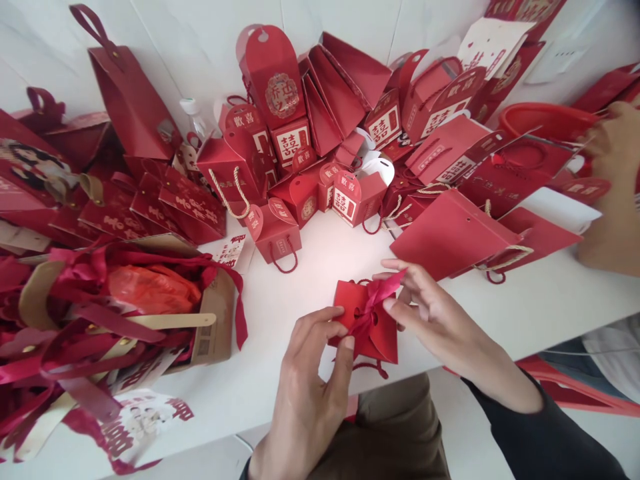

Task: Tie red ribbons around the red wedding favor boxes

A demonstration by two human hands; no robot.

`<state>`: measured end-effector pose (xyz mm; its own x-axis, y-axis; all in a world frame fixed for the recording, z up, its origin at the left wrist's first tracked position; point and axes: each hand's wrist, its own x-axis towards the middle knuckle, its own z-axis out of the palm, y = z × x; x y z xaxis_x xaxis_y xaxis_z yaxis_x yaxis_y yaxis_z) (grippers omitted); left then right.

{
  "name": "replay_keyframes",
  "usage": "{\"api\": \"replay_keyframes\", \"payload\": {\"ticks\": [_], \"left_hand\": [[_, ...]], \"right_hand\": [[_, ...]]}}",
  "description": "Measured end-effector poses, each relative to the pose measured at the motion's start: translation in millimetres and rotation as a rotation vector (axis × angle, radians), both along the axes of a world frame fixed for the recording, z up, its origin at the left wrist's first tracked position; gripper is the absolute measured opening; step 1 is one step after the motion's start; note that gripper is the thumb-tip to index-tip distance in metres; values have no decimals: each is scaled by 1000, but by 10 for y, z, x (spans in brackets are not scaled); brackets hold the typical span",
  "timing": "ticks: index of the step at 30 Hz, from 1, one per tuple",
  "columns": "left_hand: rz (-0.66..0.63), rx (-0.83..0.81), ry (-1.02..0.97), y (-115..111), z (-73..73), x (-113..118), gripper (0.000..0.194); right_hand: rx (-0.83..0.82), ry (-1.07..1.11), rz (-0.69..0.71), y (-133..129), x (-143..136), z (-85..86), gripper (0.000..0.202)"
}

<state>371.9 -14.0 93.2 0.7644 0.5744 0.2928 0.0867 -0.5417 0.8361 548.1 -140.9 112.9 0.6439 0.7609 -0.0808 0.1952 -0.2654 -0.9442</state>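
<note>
The red box (383, 337) lies on the bench (277, 300), a pink ribbon (377, 295) tied at its top. The right hand (430, 317) has its fingers pinched on the ribbon's upper tail; the left hand (313, 377) has its fingers at the box's left edge, whether clamped I cannot tell. The box looks light, stiff, easily creased, best steadied by its edges; the ribbon seems soft, slippery, best pinched close in
</note>
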Motion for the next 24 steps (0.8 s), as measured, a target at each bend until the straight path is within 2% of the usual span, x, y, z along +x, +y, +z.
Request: {"api": "replay_keyframes", "payload": {"ticks": [2, 4, 8, 13, 18, 24], "left_hand": [[7, -11, -5, -2, 3, -6, 9], [15, -7, -21, -3, 4, -11, 8], [31, 12, -34, -4, 8, -10, 7], [37, 22, -46, -7, 31, -13, 7], [50, 32, -58, -9, 36, -36, 8], [34, 59, -67, -9, 20, -69, 9]], "right_hand": [[-48, -43, 45, -16, 4, 18, 30], [-27, -60, 39, -20, -7, 58, 22], [36, -19, -2, -34, -45, 134, 23], [88, 272, 33, -53, -84, 97, 28], [150, 332, -37, -39, -97, 26, 29], [153, 414, 28, -60, -68, 7, 26]]}}
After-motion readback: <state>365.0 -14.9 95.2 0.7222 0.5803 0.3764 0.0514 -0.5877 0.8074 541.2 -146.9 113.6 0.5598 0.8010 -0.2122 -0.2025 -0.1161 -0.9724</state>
